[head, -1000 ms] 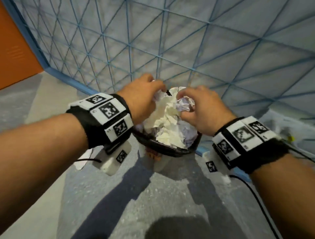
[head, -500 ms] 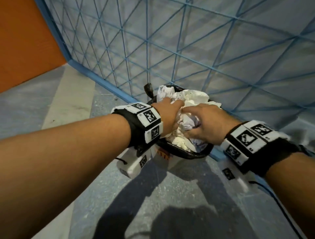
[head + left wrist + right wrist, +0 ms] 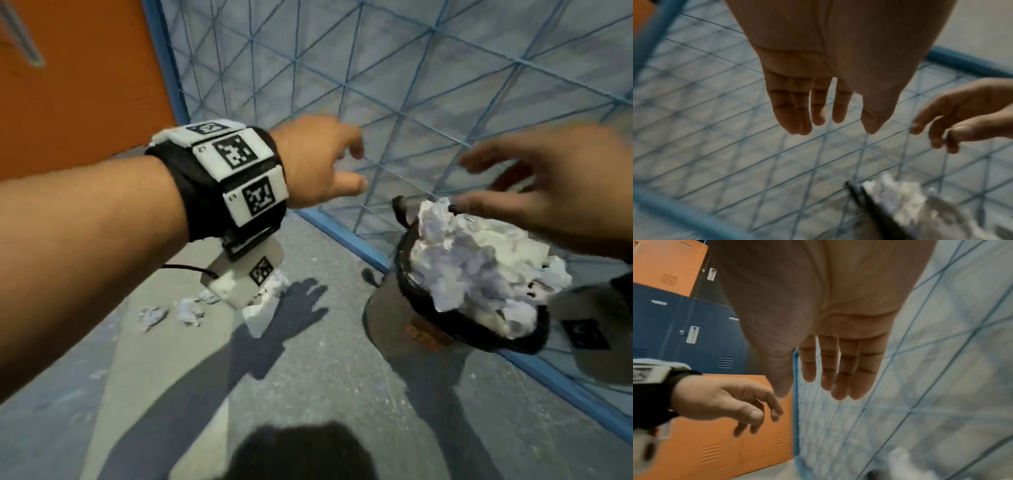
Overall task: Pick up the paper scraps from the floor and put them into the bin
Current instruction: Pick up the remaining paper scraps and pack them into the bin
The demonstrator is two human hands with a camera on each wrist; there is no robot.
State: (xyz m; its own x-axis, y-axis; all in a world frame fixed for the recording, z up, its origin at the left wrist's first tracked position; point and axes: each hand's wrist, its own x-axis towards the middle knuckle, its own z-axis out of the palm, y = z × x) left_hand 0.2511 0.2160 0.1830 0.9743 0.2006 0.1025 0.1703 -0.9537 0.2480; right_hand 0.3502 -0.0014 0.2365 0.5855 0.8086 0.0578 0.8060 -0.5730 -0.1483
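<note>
We hold both forearms stretched forward, our left hand (image 3: pixel 318 161) and right hand (image 3: pixel 555 192) raised side by side and apart, palms down, fingers (image 3: pixel 818 105) straight and slightly spread, holding nothing

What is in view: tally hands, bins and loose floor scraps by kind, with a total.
Hands: 2, left hand and right hand, both empty.
Bin: 1, heaped with paper.
Floor scraps: 3 plain; others may be hidden.
Total: 6.
</note>
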